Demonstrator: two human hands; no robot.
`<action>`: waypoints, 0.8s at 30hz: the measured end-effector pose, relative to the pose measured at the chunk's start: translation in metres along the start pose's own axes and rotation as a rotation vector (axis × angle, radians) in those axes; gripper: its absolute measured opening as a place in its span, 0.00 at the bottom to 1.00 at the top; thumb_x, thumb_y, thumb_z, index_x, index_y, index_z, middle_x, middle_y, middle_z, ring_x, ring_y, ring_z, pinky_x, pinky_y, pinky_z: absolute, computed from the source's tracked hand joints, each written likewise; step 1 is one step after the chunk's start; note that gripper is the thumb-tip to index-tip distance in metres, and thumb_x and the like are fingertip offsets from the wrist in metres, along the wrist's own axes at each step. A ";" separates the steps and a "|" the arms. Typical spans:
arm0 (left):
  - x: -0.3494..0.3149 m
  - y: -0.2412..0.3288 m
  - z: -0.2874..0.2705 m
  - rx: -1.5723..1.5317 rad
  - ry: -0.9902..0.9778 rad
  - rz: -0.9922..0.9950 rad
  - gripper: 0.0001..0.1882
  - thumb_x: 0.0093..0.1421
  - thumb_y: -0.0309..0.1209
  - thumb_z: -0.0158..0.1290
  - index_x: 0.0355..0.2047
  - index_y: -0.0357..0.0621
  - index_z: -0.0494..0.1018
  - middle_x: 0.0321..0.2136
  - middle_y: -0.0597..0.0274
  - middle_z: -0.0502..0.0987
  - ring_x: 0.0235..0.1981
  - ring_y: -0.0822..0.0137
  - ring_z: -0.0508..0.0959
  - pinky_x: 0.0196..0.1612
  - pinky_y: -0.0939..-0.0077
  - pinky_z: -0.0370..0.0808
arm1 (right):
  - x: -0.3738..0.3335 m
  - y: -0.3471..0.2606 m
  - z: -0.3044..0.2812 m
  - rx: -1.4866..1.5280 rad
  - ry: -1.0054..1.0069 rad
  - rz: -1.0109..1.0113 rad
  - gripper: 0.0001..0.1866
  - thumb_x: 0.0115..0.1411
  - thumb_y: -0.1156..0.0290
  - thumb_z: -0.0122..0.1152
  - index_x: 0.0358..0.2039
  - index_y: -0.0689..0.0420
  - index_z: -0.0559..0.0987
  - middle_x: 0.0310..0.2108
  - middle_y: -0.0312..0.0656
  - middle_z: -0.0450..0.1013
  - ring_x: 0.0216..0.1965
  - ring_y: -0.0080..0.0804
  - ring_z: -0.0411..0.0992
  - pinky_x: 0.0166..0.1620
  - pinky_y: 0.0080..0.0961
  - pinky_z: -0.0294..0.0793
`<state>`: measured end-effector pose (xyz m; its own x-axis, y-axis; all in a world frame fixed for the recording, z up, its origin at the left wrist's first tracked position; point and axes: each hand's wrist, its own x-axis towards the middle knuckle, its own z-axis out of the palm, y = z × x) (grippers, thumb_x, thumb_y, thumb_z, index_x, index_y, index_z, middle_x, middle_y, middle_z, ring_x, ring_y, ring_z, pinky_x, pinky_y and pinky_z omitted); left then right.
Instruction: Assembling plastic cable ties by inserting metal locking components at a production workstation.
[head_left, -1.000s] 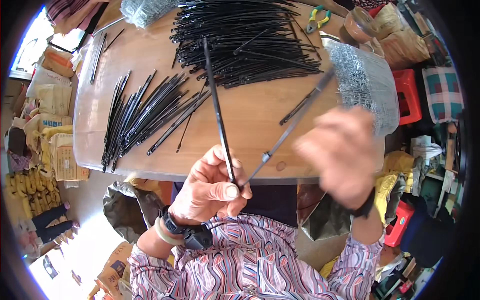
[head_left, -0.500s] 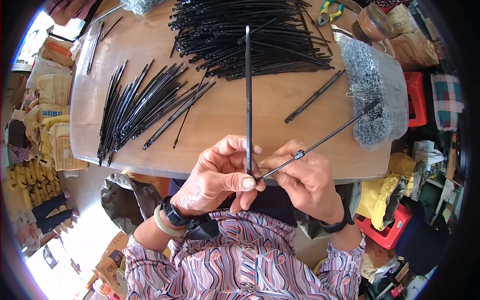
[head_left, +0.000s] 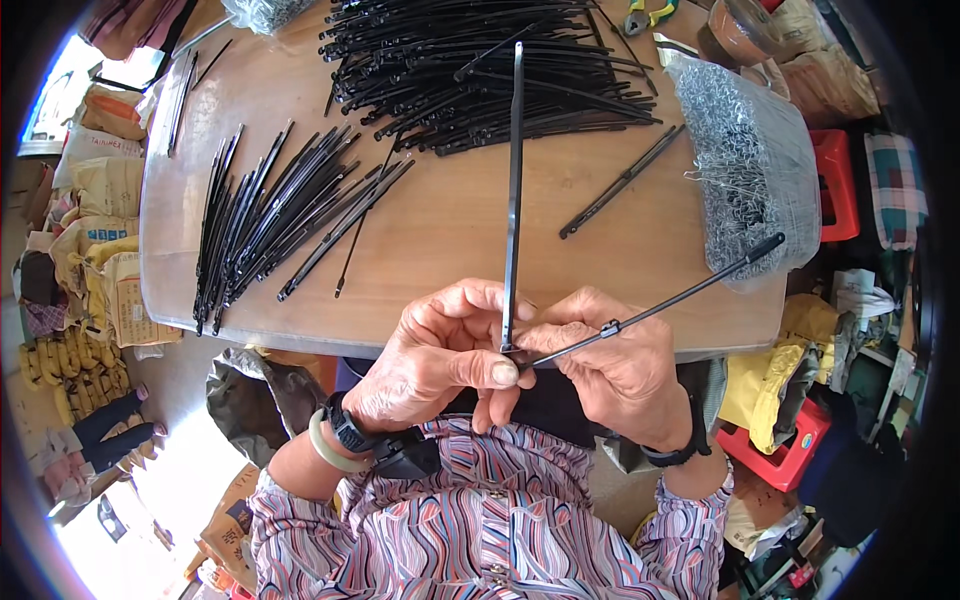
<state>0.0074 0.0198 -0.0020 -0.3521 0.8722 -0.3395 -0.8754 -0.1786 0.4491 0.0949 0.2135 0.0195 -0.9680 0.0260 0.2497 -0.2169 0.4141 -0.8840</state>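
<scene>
Both hands meet above the near edge of the table. Between its thumb and fingers, my left hand [head_left: 425, 345] grips the lower end of a long, flat black bar [head_left: 515, 180], which points away from me over the table. My right hand [head_left: 625, 370] has its fingers closed at a thinner black rod [head_left: 690, 287] with a small clip partway along it. This rod slants up to the right, and its lower end meets the bar's lower end at my left fingertips. The joint between them is partly hidden by the fingers.
A large heap of black bars [head_left: 480, 85] lies at the back of the table [head_left: 450, 220]. Several more bars [head_left: 270, 220] fan out at left, with another bar [head_left: 622, 182] at right. Beyond are a plastic bag of small metal wire pieces [head_left: 735, 165], pliers [head_left: 648, 18] and a tape roll [head_left: 740, 35].
The bar's far end has moved slightly right. The thin rod's free end has swung lower and further right. My right fingers are closer to my left hand; the table view has shifted slightly.
</scene>
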 end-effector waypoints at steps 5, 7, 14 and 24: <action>-0.005 -0.003 -0.005 -0.293 -0.116 0.115 0.22 0.59 0.17 0.59 0.53 0.42 0.69 0.32 0.43 0.81 0.20 0.55 0.82 0.16 0.72 0.77 | -0.005 0.002 -0.003 -0.246 -0.029 0.031 0.16 0.48 0.89 0.61 0.37 0.60 0.84 0.29 0.42 0.76 0.28 0.36 0.78 0.29 0.27 0.77; -0.009 0.002 0.005 -0.282 -0.098 0.098 0.23 0.59 0.18 0.59 0.54 0.42 0.69 0.32 0.41 0.81 0.20 0.53 0.82 0.16 0.71 0.77 | -0.017 0.008 0.002 -0.114 0.098 0.060 0.16 0.49 0.89 0.61 0.38 0.59 0.85 0.29 0.41 0.76 0.28 0.35 0.78 0.29 0.26 0.76; -0.003 0.001 -0.002 -0.035 0.010 0.053 0.23 0.59 0.17 0.59 0.54 0.39 0.70 0.32 0.45 0.82 0.22 0.56 0.83 0.19 0.71 0.80 | 0.004 -0.006 -0.004 0.012 0.036 0.015 0.17 0.49 0.88 0.62 0.38 0.59 0.85 0.27 0.41 0.75 0.26 0.34 0.77 0.28 0.25 0.75; -0.012 0.004 0.003 -0.335 -0.181 0.101 0.25 0.57 0.18 0.61 0.55 0.39 0.69 0.30 0.41 0.80 0.18 0.53 0.81 0.17 0.68 0.78 | -0.009 0.007 0.004 -0.073 0.093 0.045 0.16 0.47 0.90 0.62 0.36 0.59 0.84 0.26 0.40 0.74 0.26 0.32 0.76 0.28 0.25 0.73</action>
<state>0.0095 0.0104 0.0065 -0.4040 0.9035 -0.1432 -0.9096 -0.3801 0.1680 0.1020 0.2123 0.0090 -0.9598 0.1290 0.2493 -0.1607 0.4755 -0.8649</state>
